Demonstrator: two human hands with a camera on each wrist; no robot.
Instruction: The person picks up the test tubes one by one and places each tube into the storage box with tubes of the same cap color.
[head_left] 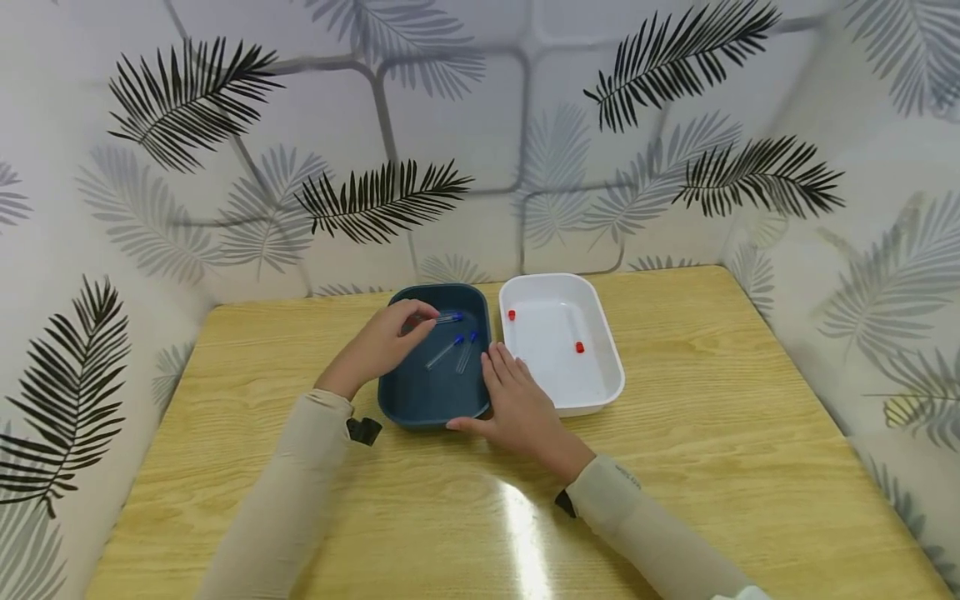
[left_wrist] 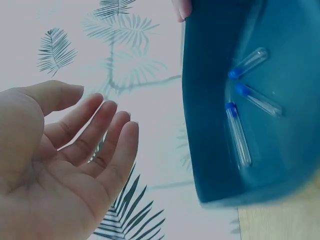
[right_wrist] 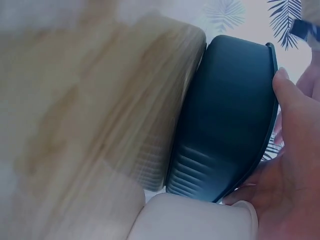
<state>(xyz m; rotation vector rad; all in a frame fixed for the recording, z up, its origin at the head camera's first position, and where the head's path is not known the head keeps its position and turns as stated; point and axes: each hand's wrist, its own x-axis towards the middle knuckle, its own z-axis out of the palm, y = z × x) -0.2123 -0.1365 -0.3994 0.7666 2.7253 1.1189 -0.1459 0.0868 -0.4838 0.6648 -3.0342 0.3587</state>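
Observation:
In the head view my left hand (head_left: 382,343) hovers over the left side of a dark blue tray (head_left: 423,402). The left wrist view shows its fingers loosely bent, with nothing between them. Three clear test tubes with blue caps lie on the tray's floor, one test tube (left_wrist: 240,137) nearest the tray's side wall. My right hand (head_left: 521,407) rests at the tray's near right corner, fingers straight along the right rim and thumb on the front rim. In the right wrist view its thumb (right_wrist: 287,90) touches the rim above the outer wall.
A white tray (head_left: 558,385) stands close on the right of the dark one. Inside it are two red caps, one cap (head_left: 580,347) near the middle; any clear tubes there are too faint to tell. Both trays stand on a wooden table (head_left: 712,400) against a leaf-patterned backdrop (head_left: 465,108).

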